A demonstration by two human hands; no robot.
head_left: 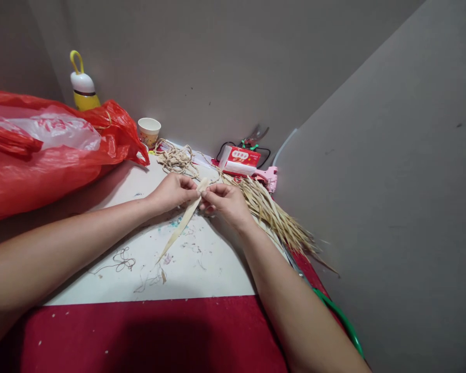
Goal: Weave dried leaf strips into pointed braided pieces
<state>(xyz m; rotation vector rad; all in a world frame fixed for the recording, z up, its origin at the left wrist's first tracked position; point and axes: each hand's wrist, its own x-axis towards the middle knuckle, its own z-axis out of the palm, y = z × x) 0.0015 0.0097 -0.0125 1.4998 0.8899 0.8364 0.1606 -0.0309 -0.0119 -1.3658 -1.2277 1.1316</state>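
Note:
Between my two hands is a pale, dried leaf strip (184,223), wide near the fingers and tapering to a point toward me. My left hand (174,191) pinches its upper part from the left side. Close against it, my right hand (225,202) pinches the same strip from the right, thumb and fingertips together. The strip's lower end hangs over a white board (217,269). Beyond my left hand lies a coil of twisted straw cord (176,158). A bundle of dried leaf strips (279,217) spreads out to the right of my right hand.
A red plastic bag (54,166) fills the left, with a yellow bottle (84,90) behind it. At the back are a paper cup (149,132), a red box (241,156), pliers (254,135) and a pink tool (272,178). Green-handled scissors (341,318) lie right. Brown thread (122,260) lies on the board.

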